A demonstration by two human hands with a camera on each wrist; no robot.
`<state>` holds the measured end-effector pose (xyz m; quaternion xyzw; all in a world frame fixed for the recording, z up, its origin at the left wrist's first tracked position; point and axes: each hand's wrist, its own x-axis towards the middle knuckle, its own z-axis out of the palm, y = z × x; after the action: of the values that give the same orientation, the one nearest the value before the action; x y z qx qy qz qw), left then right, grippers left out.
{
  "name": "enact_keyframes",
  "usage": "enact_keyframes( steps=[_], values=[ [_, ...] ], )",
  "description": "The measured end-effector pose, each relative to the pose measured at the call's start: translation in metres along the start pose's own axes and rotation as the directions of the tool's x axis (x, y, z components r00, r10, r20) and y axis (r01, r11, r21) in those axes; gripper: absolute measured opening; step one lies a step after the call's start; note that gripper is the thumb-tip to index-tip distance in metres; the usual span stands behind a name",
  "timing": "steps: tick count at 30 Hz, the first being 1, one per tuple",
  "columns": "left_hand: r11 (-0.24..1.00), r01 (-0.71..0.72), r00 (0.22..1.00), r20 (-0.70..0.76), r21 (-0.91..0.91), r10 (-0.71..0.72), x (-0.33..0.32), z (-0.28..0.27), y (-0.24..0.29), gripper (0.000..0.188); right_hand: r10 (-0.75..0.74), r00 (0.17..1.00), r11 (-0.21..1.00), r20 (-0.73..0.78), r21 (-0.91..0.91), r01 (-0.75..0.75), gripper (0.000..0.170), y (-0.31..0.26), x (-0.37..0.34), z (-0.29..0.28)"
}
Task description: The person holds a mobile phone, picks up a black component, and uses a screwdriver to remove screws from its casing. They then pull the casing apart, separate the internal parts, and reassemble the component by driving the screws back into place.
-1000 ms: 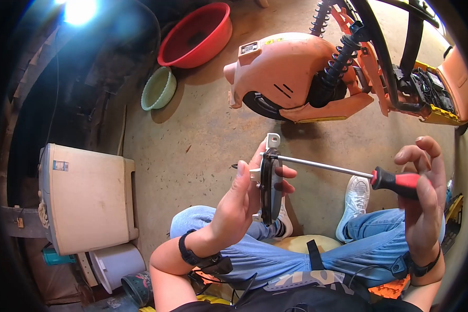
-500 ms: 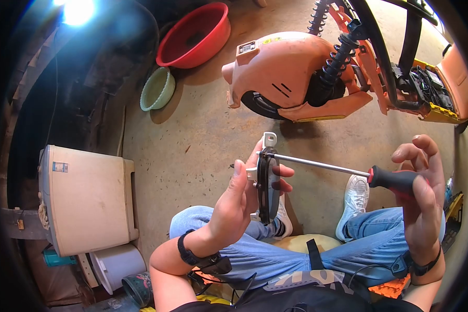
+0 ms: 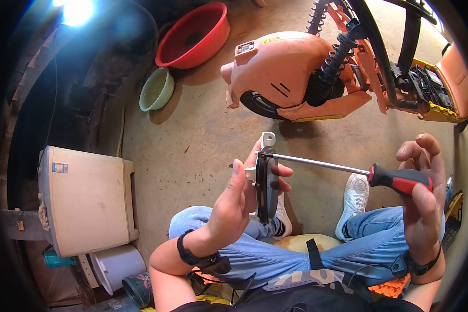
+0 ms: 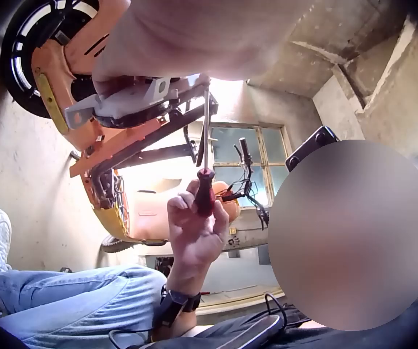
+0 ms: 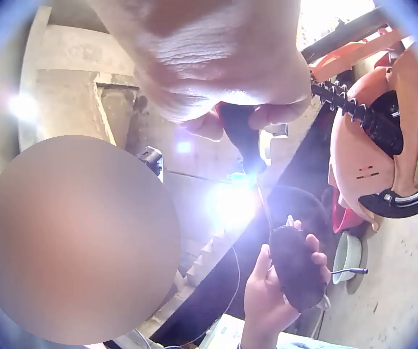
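Note:
In the head view the left hand [image 3: 230, 210] grips a dark oval part [image 3: 267, 187] with a white bracket [image 3: 268, 139] at its top end, its thumb on the near side and fingertips showing beyond. The right hand [image 3: 422, 208] holds a screwdriver by its red and black handle [image 3: 400, 179], between thumb and fingers, two fingers raised. The shaft [image 3: 322, 163] runs level to the upper end of the oval part, where its tip touches. In the right wrist view the oval part [image 5: 296, 267] shows its flat dark face.
An orange scooter body [image 3: 286, 67] with a wheel and shock absorbers stands ahead. Red [image 3: 195, 36] and pale green [image 3: 157, 89] basins lie on the floor to its left. A cream appliance [image 3: 88, 200] stands at the left, a white bucket [image 3: 117, 268] below it. White shoes [image 3: 354, 200] are beneath the hands.
The screwdriver handle has turned, its red and black sides showing differently, and the right fingers have shifted around it. The left hand and oval part have drifted slightly left in view.

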<state>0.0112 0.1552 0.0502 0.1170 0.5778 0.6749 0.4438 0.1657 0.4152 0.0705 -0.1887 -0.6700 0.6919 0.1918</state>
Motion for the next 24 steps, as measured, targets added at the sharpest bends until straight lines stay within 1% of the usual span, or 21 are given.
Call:
enact_keyframes(
  steps=[1, 3, 4, 6, 7, 9, 10, 12, 13, 15, 16, 18, 19, 21, 22, 24],
  values=[
    [1.000, -0.005, 1.000, 0.002, 0.006, 0.005, 0.000, 0.000, 0.000, 0.078, 0.000, 1.000, 1.000, 0.000, 0.000, 0.000, 0.074, 0.003, 0.000, 0.000],
    [1.000, -0.003, 1.000, 0.003, 0.003, 0.003, 0.000, -0.001, -0.001, 0.078, -0.124, 0.992, 0.990, 0.015, -0.064, 0.124, 0.070, 0.007, 0.001, 0.000],
    [1.000, -0.001, 1.000, 0.004, 0.000, 0.001, 0.000, -0.002, -0.001, 0.079, -0.124, 0.992, 0.990, 0.015, -0.064, 0.124, 0.070, 0.006, 0.001, 0.000],
    [1.000, -0.001, 1.000, -0.001, -0.002, 0.001, 0.000, 0.000, -0.001, 0.079, -0.007, 1.000, 0.999, 0.021, 0.036, 0.006, 0.065, 0.003, 0.001, 0.001],
    [1.000, -0.003, 1.000, -0.007, -0.004, 0.003, 0.000, 0.000, -0.001, 0.079, -0.007, 1.000, 0.999, 0.021, 0.036, 0.006, 0.065, -0.001, 0.001, 0.001],
    [1.000, -0.004, 1.000, -0.006, -0.004, 0.004, 0.000, -0.001, -0.001, 0.079, 0.125, 0.986, 0.980, 0.109, 0.143, -0.140, 0.063, -0.011, 0.001, -0.002],
    [1.000, -0.006, 1.000, -0.004, -0.005, 0.006, 0.000, -0.001, -0.001, 0.079, 0.126, 0.986, 0.980, 0.109, 0.143, -0.141, 0.063, -0.012, 0.001, -0.003],
    [1.000, -0.007, 1.000, 0.003, -0.001, 0.007, 0.001, -0.001, -0.002, 0.079, 0.165, 0.983, 0.986, 0.083, 0.002, -0.165, 0.065, -0.013, 0.001, -0.006],
    [1.000, -0.009, 1.000, 0.010, 0.003, 0.009, 0.001, -0.001, -0.002, 0.079, 0.165, 0.983, 0.986, 0.083, 0.002, -0.166, 0.065, -0.009, 0.000, -0.006],
    [1.000, -0.008, 1.000, 0.002, 0.002, 0.008, 0.001, -0.001, -0.001, 0.079, -0.077, 0.994, 0.997, 0.078, -0.018, 0.078, 0.067, 0.003, 0.000, -0.004],
    [1.000, -0.007, 1.000, -0.006, 0.000, 0.007, 0.001, -0.001, -0.001, 0.079, -0.076, 0.994, 0.997, 0.078, -0.018, 0.078, 0.067, 0.004, 0.000, -0.004],
    [1.000, -0.003, 1.000, -0.002, -0.012, 0.003, 0.000, 0.000, 0.000, 0.079, -0.163, 0.981, 0.984, 0.105, -0.057, 0.170, 0.066, 0.005, 0.001, -0.004],
    [1.000, -0.001, 1.000, 0.001, -0.024, 0.001, 0.000, 0.000, 0.000, 0.078, -0.164, 0.981, 0.984, 0.104, -0.057, 0.170, 0.066, 0.004, 0.000, -0.001],
    [1.000, -0.006, 1.000, 0.008, -0.014, 0.006, 0.001, -0.003, -0.001, 0.078, 0.001, 1.000, 1.000, -0.009, 0.013, -0.001, 0.063, -0.002, -0.001, 0.007],
    [1.000, -0.009, 1.000, 0.014, -0.006, 0.010, 0.001, -0.004, -0.002, 0.078, 0.002, 1.000, 1.000, -0.008, 0.015, -0.002, 0.063, -0.006, 0.000, 0.006],
    [1.000, -0.006, 1.000, 0.002, -0.011, 0.006, 0.000, -0.001, 0.000, 0.077, 0.222, 0.975, 0.963, 0.028, 0.149, -0.223, 0.062, -0.015, 0.002, 0.003]
  ],
)
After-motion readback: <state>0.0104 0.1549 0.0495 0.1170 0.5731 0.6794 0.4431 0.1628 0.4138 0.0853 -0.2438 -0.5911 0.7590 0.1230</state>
